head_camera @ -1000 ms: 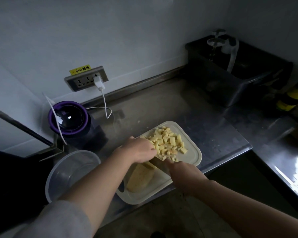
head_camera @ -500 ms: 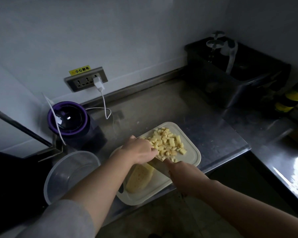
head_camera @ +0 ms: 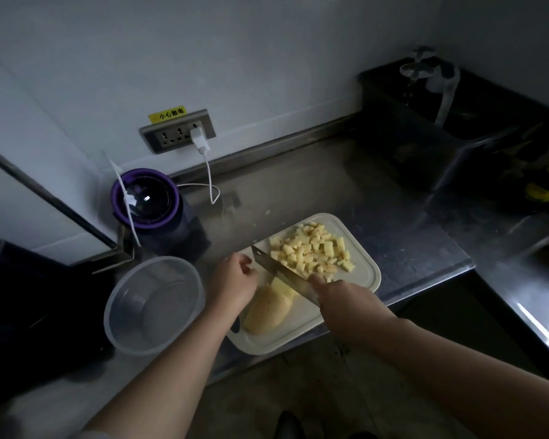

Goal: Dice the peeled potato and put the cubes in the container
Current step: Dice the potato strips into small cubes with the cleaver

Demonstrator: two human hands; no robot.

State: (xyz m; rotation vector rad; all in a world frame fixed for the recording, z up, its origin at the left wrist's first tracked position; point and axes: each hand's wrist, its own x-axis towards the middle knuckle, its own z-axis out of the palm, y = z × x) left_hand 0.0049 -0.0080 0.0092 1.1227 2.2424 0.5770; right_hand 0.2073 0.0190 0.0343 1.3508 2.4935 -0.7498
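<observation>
A white cutting board (head_camera: 366,274) lies at the counter's front edge. Several yellow potato cubes (head_camera: 313,250) are heaped on its far half. A peeled potato piece (head_camera: 267,312) lies on the near half. My right hand (head_camera: 346,301) grips a cleaver (head_camera: 278,270) whose blade stands across the board between the cubes and the piece. My left hand (head_camera: 233,278) hovers with loosely curled fingers just left of the blade, above the potato piece's far end; whether it touches anything is unclear. A clear round plastic container (head_camera: 154,304), with nothing in it, stands left of the board.
A purple-rimmed appliance (head_camera: 146,198) stands behind the container, with a white cable (head_camera: 210,185) running up to a wall socket (head_camera: 179,131). A dark sink (head_camera: 450,128) with a tap is at the back right. The steel counter (head_camera: 393,217) drops off just past the board.
My left hand has pulled back leftward off the cube pile. The cleaver blade, hidden before beneath that hand, now shows standing across the board beside the cubes.
</observation>
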